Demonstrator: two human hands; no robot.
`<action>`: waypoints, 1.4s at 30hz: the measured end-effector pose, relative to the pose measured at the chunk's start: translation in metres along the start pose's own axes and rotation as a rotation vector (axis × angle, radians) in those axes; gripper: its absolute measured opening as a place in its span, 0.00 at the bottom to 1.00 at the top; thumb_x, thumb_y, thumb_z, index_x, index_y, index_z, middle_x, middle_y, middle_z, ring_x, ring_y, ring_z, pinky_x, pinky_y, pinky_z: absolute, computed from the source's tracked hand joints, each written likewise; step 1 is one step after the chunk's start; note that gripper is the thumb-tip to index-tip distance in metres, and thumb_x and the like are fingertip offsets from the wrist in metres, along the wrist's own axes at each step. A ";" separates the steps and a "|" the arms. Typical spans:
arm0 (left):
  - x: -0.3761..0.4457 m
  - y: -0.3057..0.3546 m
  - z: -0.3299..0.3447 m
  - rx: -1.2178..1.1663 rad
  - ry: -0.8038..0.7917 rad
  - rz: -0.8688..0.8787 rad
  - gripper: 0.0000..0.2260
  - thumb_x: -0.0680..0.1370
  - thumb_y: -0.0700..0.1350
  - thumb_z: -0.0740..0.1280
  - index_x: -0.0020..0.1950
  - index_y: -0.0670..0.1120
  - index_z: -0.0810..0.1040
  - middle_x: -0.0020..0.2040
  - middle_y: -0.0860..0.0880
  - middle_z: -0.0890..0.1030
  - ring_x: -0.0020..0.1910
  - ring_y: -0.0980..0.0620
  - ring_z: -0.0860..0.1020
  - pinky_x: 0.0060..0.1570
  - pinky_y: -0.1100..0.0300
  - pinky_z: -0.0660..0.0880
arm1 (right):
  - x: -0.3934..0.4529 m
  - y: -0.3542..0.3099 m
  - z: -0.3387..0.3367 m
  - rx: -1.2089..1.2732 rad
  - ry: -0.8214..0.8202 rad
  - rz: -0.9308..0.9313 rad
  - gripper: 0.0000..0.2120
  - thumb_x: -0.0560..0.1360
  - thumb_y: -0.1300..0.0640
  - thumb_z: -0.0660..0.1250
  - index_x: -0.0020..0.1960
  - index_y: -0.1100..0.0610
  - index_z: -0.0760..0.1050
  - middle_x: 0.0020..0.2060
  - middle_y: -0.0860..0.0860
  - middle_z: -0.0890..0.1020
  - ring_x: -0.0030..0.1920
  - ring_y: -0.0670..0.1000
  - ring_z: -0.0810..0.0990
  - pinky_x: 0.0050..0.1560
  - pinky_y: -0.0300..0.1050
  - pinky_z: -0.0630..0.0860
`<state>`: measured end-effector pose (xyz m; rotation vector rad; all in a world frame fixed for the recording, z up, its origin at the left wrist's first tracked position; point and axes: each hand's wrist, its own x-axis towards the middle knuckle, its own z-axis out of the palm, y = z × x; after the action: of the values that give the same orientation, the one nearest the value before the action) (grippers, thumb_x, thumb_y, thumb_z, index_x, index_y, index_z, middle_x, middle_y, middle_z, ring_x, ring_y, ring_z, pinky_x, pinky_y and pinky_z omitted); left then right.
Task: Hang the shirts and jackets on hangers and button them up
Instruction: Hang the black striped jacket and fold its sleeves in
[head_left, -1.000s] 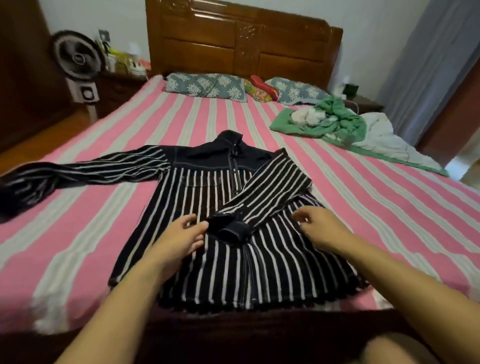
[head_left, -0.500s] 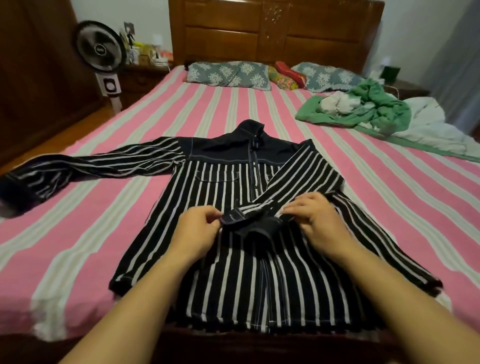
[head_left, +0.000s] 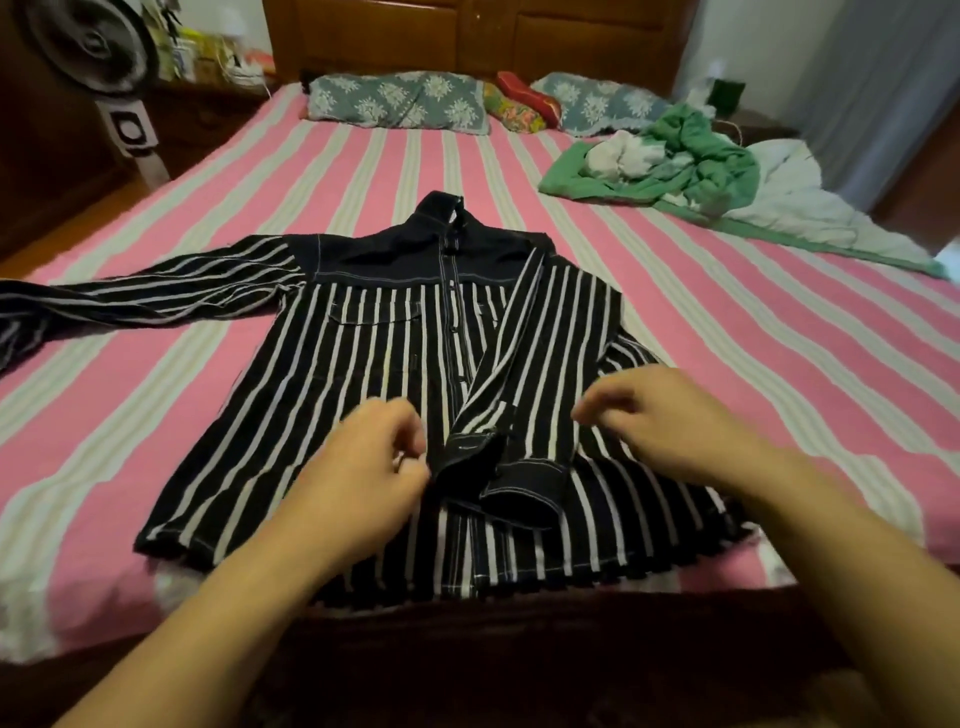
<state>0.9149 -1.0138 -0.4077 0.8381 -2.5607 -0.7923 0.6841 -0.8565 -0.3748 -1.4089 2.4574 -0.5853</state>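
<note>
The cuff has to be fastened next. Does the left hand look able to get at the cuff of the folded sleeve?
Probably yes: the left hand sits right beside the cuff, with nothing lying between them.

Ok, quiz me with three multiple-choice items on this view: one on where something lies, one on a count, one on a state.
1. Where does the green blanket lie on the bed?
A. far right, near the pillows
B. at the foot, under the shirt
C. on the floor by the fan

2. How many sleeves of the striped shirt are folded across its front?
A. none
B. one
C. two

3. What is the right hand doing?
A. gripping a hanger
B. hovering over the folded sleeve, holding nothing
C. pressing a pillow

Answers: 1 A, it is bunched up at the far right beside the pillows. 2 B, one sleeve crosses the front, the other stretches out sideways. 3 B, its fingers are loosely curled and empty above the sleeve.
</note>
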 end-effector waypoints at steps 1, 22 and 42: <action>0.002 0.004 -0.002 -0.102 0.137 0.007 0.11 0.74 0.36 0.66 0.42 0.53 0.74 0.43 0.56 0.75 0.42 0.57 0.75 0.41 0.64 0.70 | 0.002 -0.005 0.004 0.065 0.109 0.009 0.12 0.79 0.58 0.65 0.50 0.44 0.84 0.45 0.37 0.83 0.47 0.37 0.81 0.54 0.41 0.77; 0.064 0.007 0.030 -0.474 -0.356 -0.418 0.12 0.81 0.36 0.63 0.50 0.49 0.85 0.42 0.49 0.87 0.42 0.53 0.85 0.39 0.64 0.79 | 0.032 -0.009 0.070 0.119 -0.184 0.135 0.11 0.81 0.53 0.64 0.60 0.44 0.82 0.55 0.44 0.84 0.60 0.47 0.79 0.69 0.48 0.70; 0.070 0.007 0.048 -0.232 -0.154 -0.175 0.08 0.79 0.45 0.68 0.43 0.43 0.78 0.40 0.50 0.80 0.40 0.53 0.77 0.42 0.61 0.72 | 0.050 0.006 0.077 -0.076 0.245 -0.575 0.05 0.79 0.58 0.64 0.52 0.55 0.79 0.51 0.49 0.81 0.56 0.50 0.75 0.59 0.47 0.75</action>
<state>0.8358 -1.0337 -0.4316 0.9682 -2.4826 -1.2242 0.6854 -0.9139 -0.4472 -2.2148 2.2431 -0.8244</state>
